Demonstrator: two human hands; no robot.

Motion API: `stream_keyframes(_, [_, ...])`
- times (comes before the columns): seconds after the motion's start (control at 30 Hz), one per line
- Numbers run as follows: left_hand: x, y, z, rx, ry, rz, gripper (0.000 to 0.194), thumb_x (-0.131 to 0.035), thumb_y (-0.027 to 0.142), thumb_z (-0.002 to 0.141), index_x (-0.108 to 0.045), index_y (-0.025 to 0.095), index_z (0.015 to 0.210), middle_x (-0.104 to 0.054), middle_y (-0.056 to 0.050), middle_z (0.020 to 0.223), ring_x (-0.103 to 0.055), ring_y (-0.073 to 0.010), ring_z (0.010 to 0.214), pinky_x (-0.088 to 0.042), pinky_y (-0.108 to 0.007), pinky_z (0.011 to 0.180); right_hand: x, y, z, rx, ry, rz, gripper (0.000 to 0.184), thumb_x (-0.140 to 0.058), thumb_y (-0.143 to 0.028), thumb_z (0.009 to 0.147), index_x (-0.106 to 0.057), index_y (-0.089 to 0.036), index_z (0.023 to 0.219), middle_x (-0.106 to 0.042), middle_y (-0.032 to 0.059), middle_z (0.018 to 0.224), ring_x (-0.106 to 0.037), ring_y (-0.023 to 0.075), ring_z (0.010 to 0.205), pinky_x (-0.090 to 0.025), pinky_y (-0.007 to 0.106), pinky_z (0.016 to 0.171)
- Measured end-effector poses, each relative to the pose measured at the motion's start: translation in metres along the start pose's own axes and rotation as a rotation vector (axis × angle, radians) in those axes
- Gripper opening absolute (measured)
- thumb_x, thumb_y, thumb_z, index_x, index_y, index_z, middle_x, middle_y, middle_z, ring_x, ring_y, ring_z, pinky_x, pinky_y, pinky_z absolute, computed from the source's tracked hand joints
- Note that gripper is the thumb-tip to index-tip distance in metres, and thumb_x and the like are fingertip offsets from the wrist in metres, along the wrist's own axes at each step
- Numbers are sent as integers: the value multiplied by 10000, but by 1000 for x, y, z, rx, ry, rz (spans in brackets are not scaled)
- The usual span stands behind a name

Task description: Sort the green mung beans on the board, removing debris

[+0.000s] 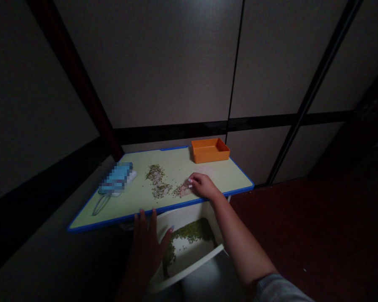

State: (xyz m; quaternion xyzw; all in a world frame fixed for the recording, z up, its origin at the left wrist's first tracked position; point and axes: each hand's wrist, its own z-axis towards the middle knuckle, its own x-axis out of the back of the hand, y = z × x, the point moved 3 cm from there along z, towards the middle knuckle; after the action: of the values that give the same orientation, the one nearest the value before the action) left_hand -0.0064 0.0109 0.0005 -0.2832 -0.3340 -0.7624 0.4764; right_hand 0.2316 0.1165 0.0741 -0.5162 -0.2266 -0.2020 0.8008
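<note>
My right hand [200, 185] is over the pale green tabletop [135, 197] with its fingers pinched together. Something small and whitish shows at the fingertips, too small to name. Beside those fingers lie small loose green grains [179, 191] and a pinkish patch on the surface. More scattered green grains [156, 174], mixed with pale bits, spread to the left. My left hand [146, 237], in shadow with fingers spread, is at the left side of a white bin [201, 260], its fingertips near the table's blue edge. Green grains [193, 230] lie along the bin's far and left sides.
An orange open box [211, 156] stands at the table's back right. At the left is a blurred blue object [116, 178] with a loop of cord [101, 204]. Behind the table rises a panelled wall [176, 63]; dark red floor [290, 226] shows to the right.
</note>
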Motion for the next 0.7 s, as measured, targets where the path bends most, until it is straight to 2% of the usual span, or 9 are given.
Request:
stream_keyframes(0.17, [0,1,0,-17,25,5,711,-501,491,823,-349,120,1411,-144,-229,1563,-113,-398,1444,-289,-605,1092,-1,-1,-1,40,-15,27,158,-517,-239,868,-659,-172,859,-677,13,800,-590,132,771,-418,222,735])
stream_keyframes(0.47, [1,3,1,5,14,-5,713,-497,505,816,-377,100,1391,-174,-251,1548,-124,-398,1442,-291,-609,1089,-8,-9,-4,-1,-152,109,140,-560,-242,860,-671,-160,840,-652,-8,698,-570,107,641,-405,195,611])
stream_keyframes(0.7, [2,3,1,55,-12,-20,711,-499,513,807,-386,120,1389,-185,-228,1553,-132,-390,1444,-290,-610,1088,9,3,-3,-111,-24,-122,136,-571,-253,859,-695,-195,853,-701,15,751,-608,136,715,-411,218,669])
